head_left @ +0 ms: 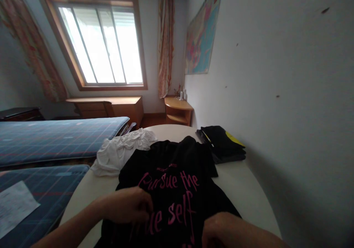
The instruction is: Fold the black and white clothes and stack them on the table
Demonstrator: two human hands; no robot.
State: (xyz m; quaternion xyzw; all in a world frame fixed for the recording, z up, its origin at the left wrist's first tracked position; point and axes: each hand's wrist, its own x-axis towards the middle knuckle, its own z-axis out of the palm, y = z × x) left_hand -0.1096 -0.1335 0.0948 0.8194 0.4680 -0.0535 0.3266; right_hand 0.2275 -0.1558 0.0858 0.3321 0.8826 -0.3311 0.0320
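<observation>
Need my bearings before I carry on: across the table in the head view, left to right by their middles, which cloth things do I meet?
White cloth → black shirt → folded stack.

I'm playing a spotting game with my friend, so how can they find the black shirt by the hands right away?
Find the pale table with the curved edge, beside the wall. A black shirt lies spread on it by the left hand and right hand, its far end between crumpled white cloth and a folded dark pile. Unlike those, it shows big pink words, including "Pursue the".
</observation>
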